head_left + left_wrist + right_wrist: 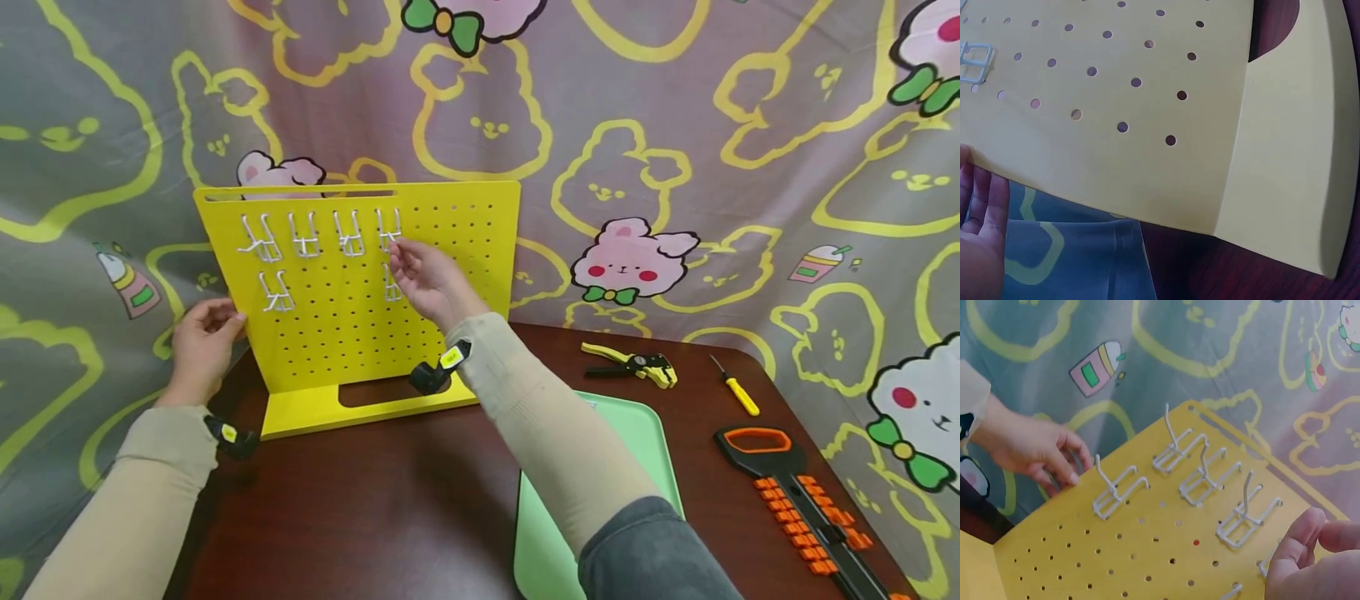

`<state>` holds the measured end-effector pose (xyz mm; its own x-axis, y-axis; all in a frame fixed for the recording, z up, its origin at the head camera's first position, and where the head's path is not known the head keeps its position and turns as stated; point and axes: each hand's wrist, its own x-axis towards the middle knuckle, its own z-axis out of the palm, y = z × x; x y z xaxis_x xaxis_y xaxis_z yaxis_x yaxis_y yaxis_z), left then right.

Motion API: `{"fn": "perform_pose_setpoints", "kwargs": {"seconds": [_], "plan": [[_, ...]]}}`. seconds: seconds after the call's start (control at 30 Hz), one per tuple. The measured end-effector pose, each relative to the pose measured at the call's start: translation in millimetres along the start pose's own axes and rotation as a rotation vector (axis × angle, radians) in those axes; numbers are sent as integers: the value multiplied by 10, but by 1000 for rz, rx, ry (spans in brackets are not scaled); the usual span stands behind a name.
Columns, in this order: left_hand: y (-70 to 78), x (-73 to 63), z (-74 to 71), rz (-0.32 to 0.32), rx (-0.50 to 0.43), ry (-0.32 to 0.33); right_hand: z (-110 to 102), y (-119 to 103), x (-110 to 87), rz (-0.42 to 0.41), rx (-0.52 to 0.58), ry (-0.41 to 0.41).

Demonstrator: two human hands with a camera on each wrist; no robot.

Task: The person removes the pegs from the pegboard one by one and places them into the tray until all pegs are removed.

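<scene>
A yellow pegboard [450,208] stands upright on its base, with white wire hooks hung in two rows. The left hand [204,342] holds the board's left edge, thumb at the front and fingers partly hidden behind it. At the right end of the upper row, the right hand [431,283] pinches the front prong of a wire hook [397,221]; the fingertips cover the prong's end. Below it, another hook [392,292] is partly hidden by that hand. A lower-left hook [1110,499] hangs nearest the left hand in the right wrist view.
Right of the board, a light green tray [652,425] lies partly under the right forearm. Beyond it are yellow-black wire strippers [637,364], a yellow-handled screwdriver [741,396] and a black rack with orange clips [798,492]. A patterned curtain [675,100] hangs behind the table [337,508].
</scene>
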<state>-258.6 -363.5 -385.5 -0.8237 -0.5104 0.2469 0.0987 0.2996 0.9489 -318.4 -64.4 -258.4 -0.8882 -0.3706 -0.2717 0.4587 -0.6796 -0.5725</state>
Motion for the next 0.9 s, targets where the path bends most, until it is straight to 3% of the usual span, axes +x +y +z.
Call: {"fn": "perform_pose_setpoints", "kwargs": {"seconds": [0.33,0.5,0.7,0.9], "plan": [[-3,16,17,-6,-41,-13,20,19,-130,-27,-64,-6],[-1,21,7,-2,-44,-16,-102,-34,-192,-88,-191,-36],[12,27,-33,12,-44,16,-461,-150,-281,-116,-377,-42],[3,0,-10,8,-46,6,-1091,-356,-410,-138,-524,43]]}}
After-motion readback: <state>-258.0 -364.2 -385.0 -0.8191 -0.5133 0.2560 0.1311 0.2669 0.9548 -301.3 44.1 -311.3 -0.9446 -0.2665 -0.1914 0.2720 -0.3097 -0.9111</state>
